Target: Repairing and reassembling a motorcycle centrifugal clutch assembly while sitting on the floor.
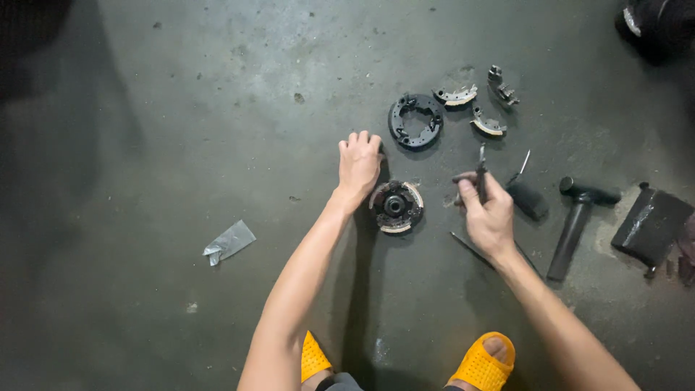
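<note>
Orange perforated rubber slippers (481, 362) sit nearest the lens, at the bottom edge, with both forearms reaching out from above them. My right hand (489, 213) is closed around a slim dark metal hand tool (481, 174), its tip pointing up and away from me; I cannot tell what kind of tool it is. My left hand (360, 163) rests knuckles-up on the floor with fingers curled, gripping nothing, just beside the round black clutch assembly with pale lined shoes (395, 206), which lies flat between the two hands.

I judge that assembly to be heavy, rigid steel, probably greasy, best taken by its outer rim rather than the hub.

Farther out lie a black ring-shaped carrier plate (415, 121), three loose curved shoe pieces (488, 124), a black mallet (575, 221), a dark-handled screwdriver (526, 195) and a black plastic-wrapped block (651, 224). A crumpled grey plastic scrap (229, 242) lies well apart on the stained concrete floor (181, 130). No containers show.
</note>
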